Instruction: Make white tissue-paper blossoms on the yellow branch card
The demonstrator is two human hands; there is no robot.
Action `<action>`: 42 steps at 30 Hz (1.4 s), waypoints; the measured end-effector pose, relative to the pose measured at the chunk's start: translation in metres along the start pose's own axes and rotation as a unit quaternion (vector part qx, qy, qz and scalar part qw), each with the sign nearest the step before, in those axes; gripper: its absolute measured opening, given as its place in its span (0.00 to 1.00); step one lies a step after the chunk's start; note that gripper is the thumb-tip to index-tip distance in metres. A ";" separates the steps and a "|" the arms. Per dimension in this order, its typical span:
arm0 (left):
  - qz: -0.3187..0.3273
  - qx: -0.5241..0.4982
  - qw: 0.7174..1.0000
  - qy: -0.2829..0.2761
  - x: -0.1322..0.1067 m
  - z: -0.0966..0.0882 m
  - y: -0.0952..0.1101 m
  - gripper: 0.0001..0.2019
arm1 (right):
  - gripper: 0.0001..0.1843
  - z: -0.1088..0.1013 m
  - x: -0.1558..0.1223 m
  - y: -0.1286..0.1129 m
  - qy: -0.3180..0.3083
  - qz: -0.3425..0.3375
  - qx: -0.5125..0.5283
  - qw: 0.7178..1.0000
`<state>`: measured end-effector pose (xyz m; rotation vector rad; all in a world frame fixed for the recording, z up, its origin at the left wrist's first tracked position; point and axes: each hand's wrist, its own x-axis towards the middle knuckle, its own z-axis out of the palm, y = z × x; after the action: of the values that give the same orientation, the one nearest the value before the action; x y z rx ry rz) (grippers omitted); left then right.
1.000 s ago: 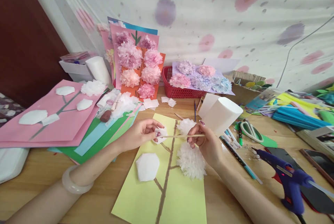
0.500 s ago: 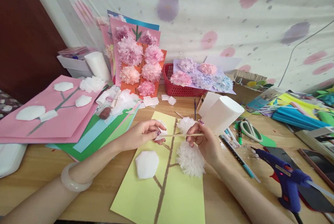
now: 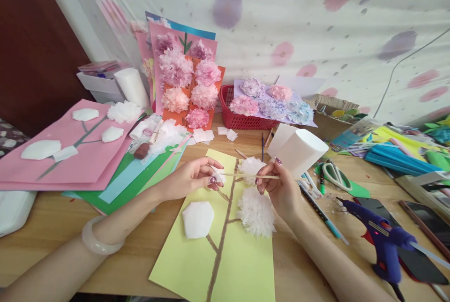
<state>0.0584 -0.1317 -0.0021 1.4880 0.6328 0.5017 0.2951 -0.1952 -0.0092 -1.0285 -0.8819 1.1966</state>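
My left hand (image 3: 197, 177) pinches a small piece of white tissue paper (image 3: 219, 177) above the upper left of a yellow sheet (image 3: 246, 264). In my right hand (image 3: 277, 187) is a thin wooden stick (image 3: 242, 176), held level between thumb and fingers, its far tip at the tissue piece. A brown stem with branches is drawn on the yellow sheet. A flat white paper pad (image 3: 198, 220) sits at the left branch. On the right side are two fluffy white tissue flowers, one lower (image 3: 256, 212) and one upper (image 3: 251, 166), the upper partly behind my right hand.
A blue glue gun (image 3: 385, 236) stands at the right by two phones. Scissors (image 3: 337, 176), pens and a white paper roll (image 3: 298, 152) lie nearer. Pink sheets (image 3: 94, 156) with white pads lie left. A red basket (image 3: 242, 119) and finished flower pictures (image 3: 190, 77) stand behind.
The stick's tip has come up to the tissue in my left fingers and the stick now tilts slightly the other way. The tissue looks more bunched around the tip.
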 end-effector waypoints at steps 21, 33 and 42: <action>0.001 -0.027 1.000 -0.006 0.000 -0.003 0.002 0.21 | 0.23 0.005 -0.005 0.008 -0.014 0.008 -0.044 0.999; 0.086 0.002 0.991 0.105 0.003 -0.043 0.002 0.16 | 0.21 0.009 -0.012 0.009 -0.038 -0.060 -0.146 0.987; 0.088 0.141 0.986 0.010 0.001 -0.052 0.000 0.16 | 0.22 0.027 -0.020 0.014 -0.019 -0.184 -0.215 0.959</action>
<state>0.0246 -0.0923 -0.0013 1.8198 0.6092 0.5822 0.2627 -0.2101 -0.0144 -1.1233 -1.3372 0.7251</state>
